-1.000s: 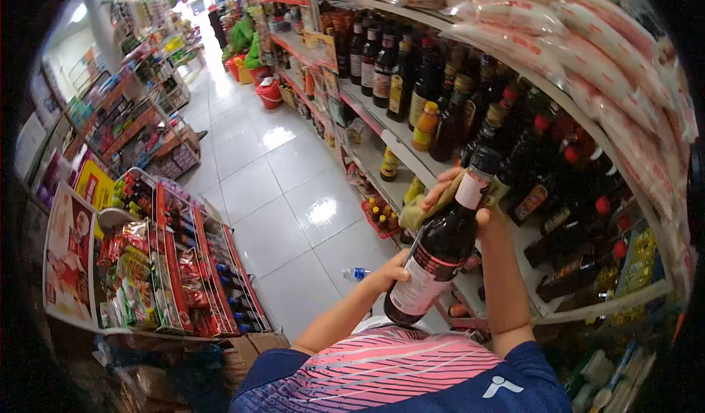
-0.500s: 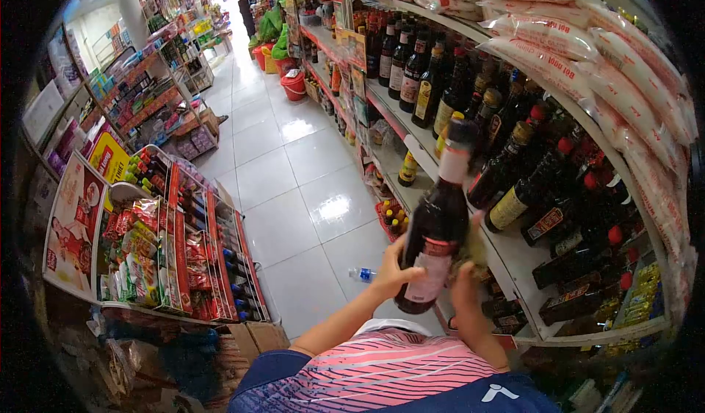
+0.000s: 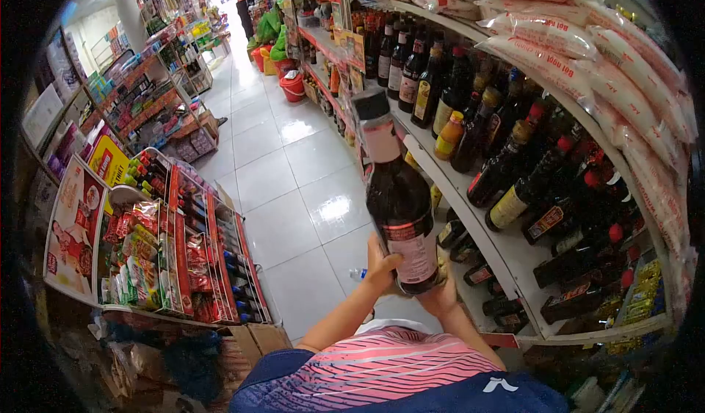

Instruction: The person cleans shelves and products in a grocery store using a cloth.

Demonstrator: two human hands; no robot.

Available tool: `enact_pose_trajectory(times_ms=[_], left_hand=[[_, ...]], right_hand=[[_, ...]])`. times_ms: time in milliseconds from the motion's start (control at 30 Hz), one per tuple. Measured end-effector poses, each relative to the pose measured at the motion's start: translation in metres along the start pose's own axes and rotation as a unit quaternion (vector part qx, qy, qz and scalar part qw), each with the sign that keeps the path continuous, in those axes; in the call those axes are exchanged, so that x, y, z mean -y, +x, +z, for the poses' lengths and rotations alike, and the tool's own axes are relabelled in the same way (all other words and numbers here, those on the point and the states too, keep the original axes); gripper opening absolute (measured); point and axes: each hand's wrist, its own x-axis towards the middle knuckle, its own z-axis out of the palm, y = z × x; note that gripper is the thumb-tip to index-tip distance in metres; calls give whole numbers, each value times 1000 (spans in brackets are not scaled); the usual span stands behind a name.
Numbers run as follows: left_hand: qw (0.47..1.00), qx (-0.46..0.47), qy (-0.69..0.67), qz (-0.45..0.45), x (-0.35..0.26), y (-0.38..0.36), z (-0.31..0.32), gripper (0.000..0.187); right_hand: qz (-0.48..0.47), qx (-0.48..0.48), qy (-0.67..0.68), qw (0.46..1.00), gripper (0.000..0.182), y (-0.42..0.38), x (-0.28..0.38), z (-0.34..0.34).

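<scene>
A dark wine bottle with a black cap, a pale pink neck band and a pink back label is held up in front of me, its top leaning slightly left. My left hand is closed around its lower left side, thumb across the label. My right hand is at the lower right of the bottle by its base, fingers mostly hidden behind the glass. A bit of dull yellowish, cloth-like material shows between that hand and the bottle. Beyond it, several dark bottles stand on the white shelf.
Plastic packs of white granules are piled on the upper right shelf. A lower shelf holds more bottles. At left stands a display rack of packets and bottles. A tiled aisle runs ahead past a red bucket.
Both hands have brought the wine bottle left and closer to me. My right hand has moved from beside the bottle to near its base. A yellow-capped bottle on the shelf is now uncovered.
</scene>
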Motion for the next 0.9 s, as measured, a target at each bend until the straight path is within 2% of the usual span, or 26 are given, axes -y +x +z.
enact_pose_trajectory(times_ms=[100, 167, 200, 267, 300, 367, 433, 500, 533, 600, 667, 733, 767, 833, 867, 900], left_hand=[[999, 15, -22, 22, 0, -2, -3, 75], [1000, -20, 4, 4, 7, -1, -13, 77], [999, -31, 13, -2, 5, -1, -12, 78], [997, 33, 72, -6, -6, 0, -8, 78], [997, 33, 73, -5, -9, 2, -7, 78], [979, 117, 158, 50, -13, 5, -7, 77], [968, 123, 206, 76, -16, 3, -10, 76], [956, 188, 225, -10, -25, 1, -8, 78], [957, 185, 224, -13, -31, 0, -9, 78], [918, 220, 328, -46, -43, 1, -7, 88], [978, 170, 106, 52, -55, 4, 6, 101], [969, 206, 46, 129, -92, 24, 28, 109], [968, 206, 20, 144, -107, 30, 39, 108], [962, 176, 119, 169, -128, 33, 58, 91], [963, 172, 118, 169, -133, 30, 61, 91], [976, 136, 127, 116, -138, 26, 62, 69]], right_hand=[[33, -12, 72, 997, 59, -3, 5, 29], [86, 31, 155, 984, 58, 0, 14, 31], [86, 31, 156, 984, 58, 2, 12, 27], [83, -1, 114, 990, 61, 7, 3, 16], [83, 0, 114, 990, 61, 6, 2, 17], [104, 27, 184, 977, 60, 2, 0, 20], [90, 33, 162, 982, 61, 0, -2, 16], [79, 35, 142, 986, 61, -3, 0, 12], [69, 26, 102, 992, 62, -5, 2, 10], [61, 11, 64, 996, 63, -10, 3, 8], [59, 6, 69, 996, 66, -9, 4, 5], [50, 10, 65, 997, 66, -10, 2, 4], [39, 13, 60, 997, 66, -11, 1, 4], [29, 2, 63, 998, 65, -8, -2, -8], [15, -9, 68, 998, 64, -8, -4, -12], [19, -11, 69, 997, 64, -9, -3, -13]])
